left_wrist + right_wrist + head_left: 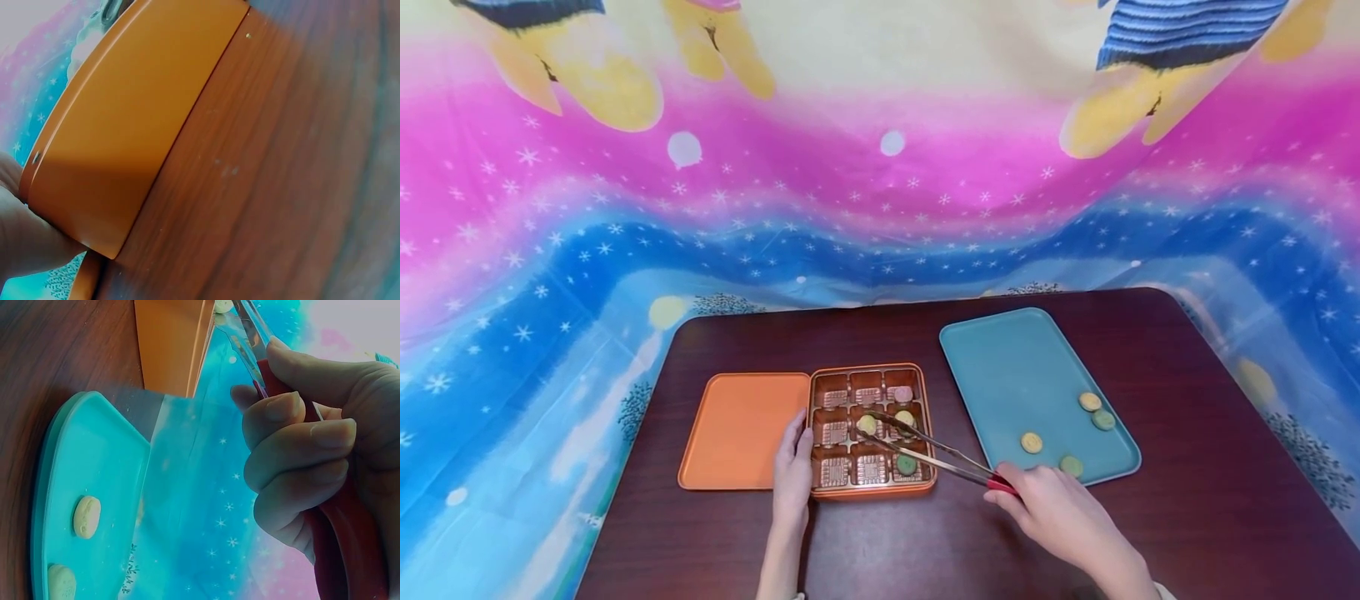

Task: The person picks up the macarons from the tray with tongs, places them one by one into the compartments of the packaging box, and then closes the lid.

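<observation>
In the head view my right hand (1060,508) grips tongs (958,462) by their red handle; in the right wrist view its fingers curl round that handle. The tips of the tongs flank a pale yellow macaron (868,424) at the middle compartment of an orange box (872,495). Down the box's right column sit a pink macaron (903,393), a yellow macaron (905,418) partly behind the tongs, and a green macaron (907,464). My left hand (793,471) rests against the box's left side, its thumb touching the corner in the left wrist view.
Left of the box lies a flat orange lid (745,429). On the right, a teal tray (1011,367) carries yellow and green macarons, several in all, mostly near its right and front edges. A dark wooden table (880,542) bears everything, with a printed cloth (850,200) behind it.
</observation>
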Demonstrator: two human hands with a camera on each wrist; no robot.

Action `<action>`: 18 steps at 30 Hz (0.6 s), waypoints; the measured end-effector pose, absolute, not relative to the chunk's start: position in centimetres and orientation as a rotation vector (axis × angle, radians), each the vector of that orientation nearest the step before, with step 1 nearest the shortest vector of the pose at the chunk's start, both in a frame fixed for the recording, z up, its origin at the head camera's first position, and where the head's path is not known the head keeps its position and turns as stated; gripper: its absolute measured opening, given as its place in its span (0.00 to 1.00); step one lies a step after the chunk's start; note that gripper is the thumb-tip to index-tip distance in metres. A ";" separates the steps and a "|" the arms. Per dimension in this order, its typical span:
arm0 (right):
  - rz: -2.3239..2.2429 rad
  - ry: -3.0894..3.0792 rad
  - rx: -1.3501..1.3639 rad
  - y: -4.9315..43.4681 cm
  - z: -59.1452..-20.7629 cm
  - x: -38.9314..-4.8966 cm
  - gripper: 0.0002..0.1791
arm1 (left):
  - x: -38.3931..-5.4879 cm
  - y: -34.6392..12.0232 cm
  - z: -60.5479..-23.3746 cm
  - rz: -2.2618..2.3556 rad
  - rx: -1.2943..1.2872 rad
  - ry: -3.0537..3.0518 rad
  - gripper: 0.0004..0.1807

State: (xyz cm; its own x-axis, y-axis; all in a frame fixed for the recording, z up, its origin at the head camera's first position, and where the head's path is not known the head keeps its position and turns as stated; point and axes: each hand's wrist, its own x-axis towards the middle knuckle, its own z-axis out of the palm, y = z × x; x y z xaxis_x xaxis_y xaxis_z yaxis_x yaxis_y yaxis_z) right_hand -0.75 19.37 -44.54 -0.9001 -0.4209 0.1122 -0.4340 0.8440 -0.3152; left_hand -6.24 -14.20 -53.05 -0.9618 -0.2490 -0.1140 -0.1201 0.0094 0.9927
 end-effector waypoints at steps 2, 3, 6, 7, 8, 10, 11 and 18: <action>0.525 -2.980 0.687 19.4 -44.6 -0.7 0.18 | -6.2 -14.2 -53.2 -2.106 0.402 -2.162 0.26; 0.524 -2.981 0.684 19.4 -44.6 -0.7 0.18 | -6.2 -14.2 -53.2 -2.105 0.406 -2.159 0.26; 0.528 -2.984 0.683 19.4 -44.6 -0.7 0.18 | -6.2 -14.3 -53.4 -2.100 0.419 -2.151 0.26; 0.530 -2.986 0.681 19.4 -44.6 -0.7 0.18 | -6.2 -14.3 -53.5 -2.099 0.422 -2.148 0.26; 0.530 -2.990 0.679 19.4 -44.6 -0.7 0.18 | -6.2 -14.3 -53.5 -2.098 0.421 -2.146 0.26; 0.533 -2.998 0.674 19.4 -44.6 -0.8 0.17 | -6.2 -14.2 -53.5 -2.097 0.426 -2.146 0.26; 0.535 -3.004 0.671 19.4 -44.6 -0.8 0.17 | -6.1 -14.2 -53.5 -2.096 0.426 -2.147 0.26; 0.558 -3.036 0.656 19.3 -44.8 -0.7 0.17 | -6.0 -14.1 -53.5 -2.091 0.416 -2.150 0.27</action>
